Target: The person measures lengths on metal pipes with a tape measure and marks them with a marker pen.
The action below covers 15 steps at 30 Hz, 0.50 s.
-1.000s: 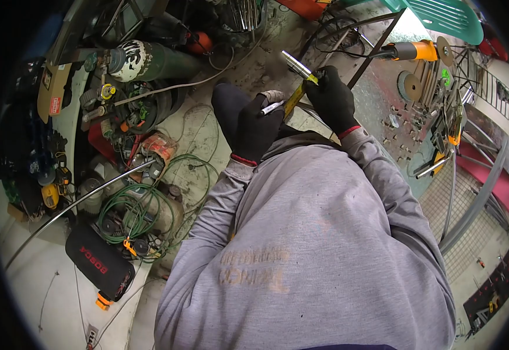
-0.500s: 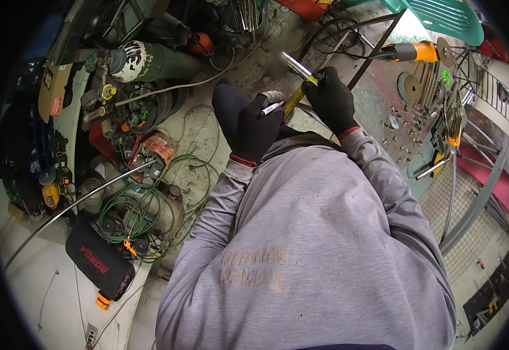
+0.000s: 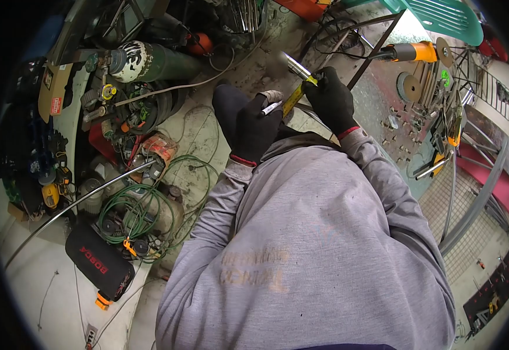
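Both hands wear black gloves with red cuffs and are raised in front of my lap. My left hand (image 3: 253, 129) is closed around a slim white marker (image 3: 272, 108) that sticks out toward the right. A pale, worn patch shows on a finger of that glove. My right hand (image 3: 331, 100) pinches the yellow tape measure blade (image 3: 292, 100) against a shiny metal tube (image 3: 298, 66). The blade runs down from that pinch toward my left hand. Whether the tape's case sits in my left hand is hidden.
A green gas cylinder (image 3: 170, 63) lies at upper left, above a coiled green hose (image 3: 127, 213). A black BOSDA case (image 3: 98, 256) is at lower left. On the metal table (image 3: 383, 105) at right lie an orange angle grinder (image 3: 415, 52), a disc (image 3: 408, 87) and small metal offcuts.
Almost nothing differs. Both hands keep their hold on the marker, blade and tube, with only a very slight shift of the tube and blade.
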{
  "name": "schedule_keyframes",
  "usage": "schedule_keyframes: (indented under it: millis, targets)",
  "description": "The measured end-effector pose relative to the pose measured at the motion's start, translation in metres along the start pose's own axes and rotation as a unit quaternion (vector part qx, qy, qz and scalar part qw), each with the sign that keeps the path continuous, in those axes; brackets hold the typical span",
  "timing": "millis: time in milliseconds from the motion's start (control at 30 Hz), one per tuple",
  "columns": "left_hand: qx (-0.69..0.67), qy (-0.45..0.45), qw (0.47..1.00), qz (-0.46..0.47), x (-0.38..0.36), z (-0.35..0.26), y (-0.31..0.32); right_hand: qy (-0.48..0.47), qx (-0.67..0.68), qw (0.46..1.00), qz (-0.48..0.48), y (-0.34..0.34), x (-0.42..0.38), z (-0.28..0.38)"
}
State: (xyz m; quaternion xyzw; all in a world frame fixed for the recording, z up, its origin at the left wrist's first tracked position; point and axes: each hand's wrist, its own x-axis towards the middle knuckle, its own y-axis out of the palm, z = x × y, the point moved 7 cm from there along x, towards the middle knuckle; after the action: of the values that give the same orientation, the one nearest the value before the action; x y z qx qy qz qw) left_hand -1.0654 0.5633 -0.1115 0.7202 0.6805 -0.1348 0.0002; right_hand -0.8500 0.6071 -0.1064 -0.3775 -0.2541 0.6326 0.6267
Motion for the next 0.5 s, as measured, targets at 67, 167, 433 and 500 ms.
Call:
schedule_keyframes:
  millis: [67,167,433,500]
  targets:
    - [0.008,0.014,1.000,0.001,0.000,-0.017,-0.003,0.016,-0.005,1.000,0.008,0.000,0.001,-0.001]
    - [0.102,0.067,0.992,-0.008,-0.003,-0.039,-0.008,0.003,0.005,1.000,-0.001,0.000,0.001,0.001]
    - [0.146,0.132,0.979,-0.052,-0.003,-0.056,-0.010,0.011,0.011,1.000,0.003,-0.001,0.001,0.000]
    - [0.119,0.105,0.986,-0.050,-0.003,-0.051,-0.009,0.010,0.012,1.000,0.003,-0.001,0.002,0.001]
